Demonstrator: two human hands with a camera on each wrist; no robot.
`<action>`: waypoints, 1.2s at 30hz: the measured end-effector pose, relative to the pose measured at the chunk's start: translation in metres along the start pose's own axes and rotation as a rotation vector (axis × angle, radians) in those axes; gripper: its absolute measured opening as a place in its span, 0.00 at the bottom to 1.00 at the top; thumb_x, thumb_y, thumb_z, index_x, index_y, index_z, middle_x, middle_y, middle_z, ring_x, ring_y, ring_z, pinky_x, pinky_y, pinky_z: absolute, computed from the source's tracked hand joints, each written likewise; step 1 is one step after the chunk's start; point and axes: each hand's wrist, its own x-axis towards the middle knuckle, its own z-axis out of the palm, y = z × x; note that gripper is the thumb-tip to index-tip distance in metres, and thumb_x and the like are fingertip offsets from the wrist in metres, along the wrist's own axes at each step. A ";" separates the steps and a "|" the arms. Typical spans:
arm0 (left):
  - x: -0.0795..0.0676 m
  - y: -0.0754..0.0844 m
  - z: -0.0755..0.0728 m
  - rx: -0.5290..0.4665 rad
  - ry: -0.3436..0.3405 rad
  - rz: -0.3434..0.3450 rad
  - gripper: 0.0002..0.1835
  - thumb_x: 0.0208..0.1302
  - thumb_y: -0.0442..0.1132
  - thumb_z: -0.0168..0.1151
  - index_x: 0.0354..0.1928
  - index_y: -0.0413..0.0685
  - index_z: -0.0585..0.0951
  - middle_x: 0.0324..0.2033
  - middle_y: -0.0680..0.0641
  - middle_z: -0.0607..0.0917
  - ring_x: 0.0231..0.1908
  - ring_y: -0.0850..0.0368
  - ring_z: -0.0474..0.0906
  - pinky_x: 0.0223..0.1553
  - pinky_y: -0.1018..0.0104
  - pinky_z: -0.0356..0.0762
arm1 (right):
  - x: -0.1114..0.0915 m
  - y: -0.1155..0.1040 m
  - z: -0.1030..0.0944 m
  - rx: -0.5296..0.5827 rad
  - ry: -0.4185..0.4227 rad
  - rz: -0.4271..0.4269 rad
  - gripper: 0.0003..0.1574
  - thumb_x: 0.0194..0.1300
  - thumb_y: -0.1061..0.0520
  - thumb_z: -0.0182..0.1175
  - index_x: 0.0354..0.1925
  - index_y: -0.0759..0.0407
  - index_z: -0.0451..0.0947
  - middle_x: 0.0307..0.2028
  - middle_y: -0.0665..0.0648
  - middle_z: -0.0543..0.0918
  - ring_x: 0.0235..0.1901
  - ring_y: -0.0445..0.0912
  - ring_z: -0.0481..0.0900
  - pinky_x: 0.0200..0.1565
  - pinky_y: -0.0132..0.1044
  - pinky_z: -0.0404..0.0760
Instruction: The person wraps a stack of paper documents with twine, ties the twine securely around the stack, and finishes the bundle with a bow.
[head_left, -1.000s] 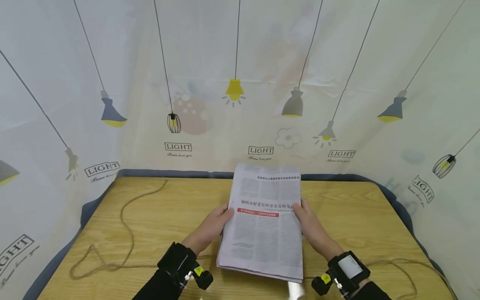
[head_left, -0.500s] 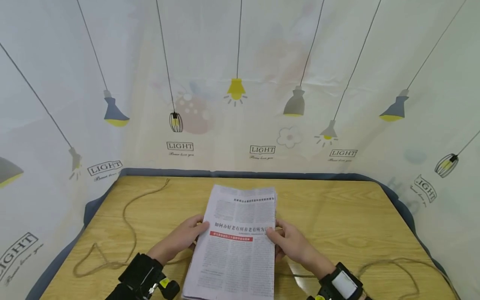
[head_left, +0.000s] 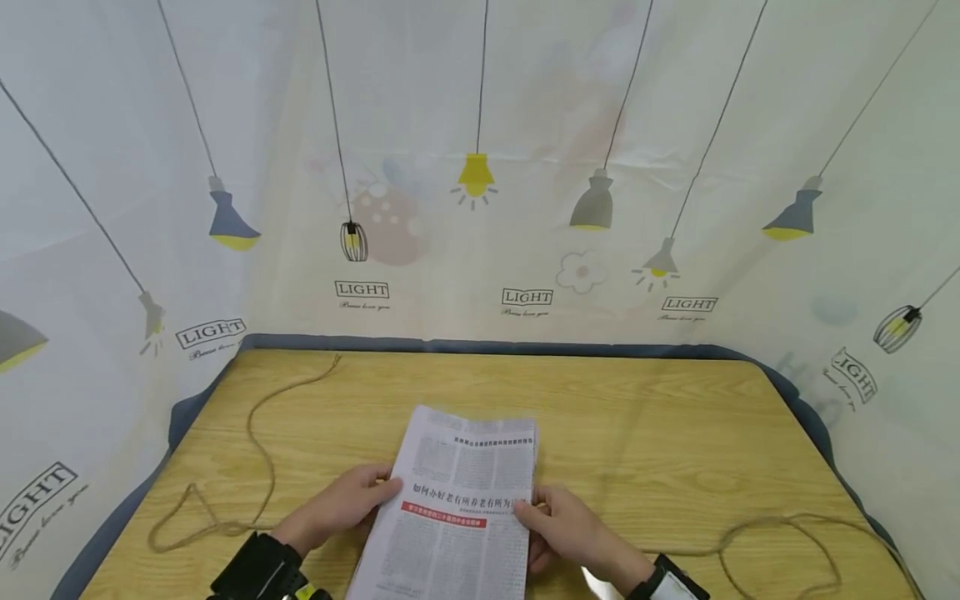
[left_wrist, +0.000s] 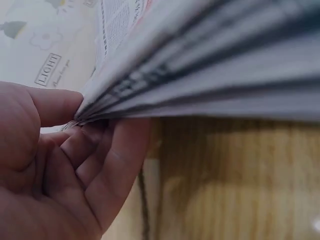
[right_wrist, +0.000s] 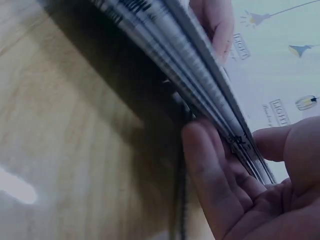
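Observation:
A stack of folded newspapers (head_left: pixel 450 525) slants over the near middle of the table, printed side up with a red headline strip. My left hand (head_left: pixel 337 504) grips its left edge, thumb on top and fingers underneath. On the opposite edge my right hand (head_left: pixel 566 529) pinches the stack the same way. In the left wrist view the layered newspaper sheets (left_wrist: pixel 200 65) fan out from between thumb and fingers, above the wood. The right wrist view shows the newspaper edges (right_wrist: pixel 200 85) between thumb and fingers, with a dark shadow on the table below.
Thin brown rope (head_left: pixel 258 442) lies in loops on the left of the wooden table (head_left: pixel 637 433). More rope (head_left: pixel 723 542) runs out from the right hand's side and loops at the right. A white curtain (head_left: pixel 450 100) printed with lamps encloses the table's back and sides.
Both hands have brought the newspapers nearer to the body and to the left, lower in the head view. The grip on both edges stays. The rope lies as before.

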 end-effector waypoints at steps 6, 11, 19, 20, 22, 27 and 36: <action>0.004 -0.008 0.005 0.021 0.046 -0.024 0.18 0.77 0.46 0.46 0.50 0.36 0.74 0.35 0.43 0.88 0.31 0.52 0.86 0.28 0.59 0.83 | 0.004 0.009 0.006 -0.047 0.093 -0.006 0.21 0.73 0.51 0.53 0.46 0.71 0.73 0.28 0.60 0.87 0.23 0.42 0.83 0.27 0.39 0.84; 0.006 -0.011 0.008 0.141 0.124 -0.038 0.16 0.74 0.47 0.50 0.45 0.40 0.76 0.29 0.47 0.87 0.26 0.55 0.84 0.23 0.62 0.81 | 0.008 0.015 0.006 -0.142 0.189 -0.017 0.21 0.71 0.50 0.56 0.43 0.70 0.77 0.25 0.55 0.86 0.21 0.40 0.79 0.26 0.36 0.81; 0.010 -0.008 0.014 0.328 0.200 0.000 0.15 0.71 0.49 0.56 0.35 0.45 0.81 0.21 0.52 0.83 0.18 0.60 0.77 0.20 0.66 0.74 | 0.012 0.014 -0.006 -0.311 0.267 -0.029 0.21 0.70 0.48 0.57 0.45 0.65 0.81 0.28 0.52 0.86 0.26 0.39 0.78 0.27 0.31 0.76; 0.012 -0.007 0.015 0.343 0.202 0.013 0.15 0.71 0.49 0.56 0.34 0.46 0.81 0.19 0.52 0.82 0.18 0.60 0.76 0.20 0.67 0.73 | 0.013 0.014 -0.008 -0.336 0.282 -0.029 0.22 0.69 0.47 0.57 0.45 0.65 0.81 0.28 0.52 0.86 0.26 0.39 0.78 0.27 0.30 0.75; 0.015 -0.006 0.018 0.361 0.204 0.036 0.14 0.70 0.48 0.57 0.32 0.46 0.81 0.18 0.52 0.81 0.17 0.61 0.76 0.19 0.67 0.73 | 0.013 0.013 -0.013 -0.382 0.314 -0.031 0.22 0.69 0.47 0.58 0.46 0.65 0.82 0.28 0.51 0.86 0.27 0.39 0.77 0.27 0.29 0.73; 0.024 -0.001 0.028 0.426 0.231 0.056 0.13 0.70 0.48 0.57 0.32 0.47 0.82 0.16 0.54 0.79 0.16 0.62 0.74 0.18 0.69 0.69 | 0.014 0.013 -0.026 -0.426 0.344 -0.040 0.22 0.69 0.48 0.58 0.48 0.65 0.81 0.32 0.53 0.86 0.30 0.40 0.78 0.30 0.30 0.74; 0.039 0.009 0.045 0.515 0.285 0.064 0.14 0.70 0.48 0.56 0.31 0.48 0.81 0.14 0.54 0.77 0.15 0.62 0.72 0.18 0.69 0.66 | 0.019 0.008 -0.047 -0.538 0.457 0.003 0.15 0.66 0.50 0.61 0.43 0.60 0.84 0.31 0.51 0.85 0.29 0.40 0.76 0.33 0.32 0.74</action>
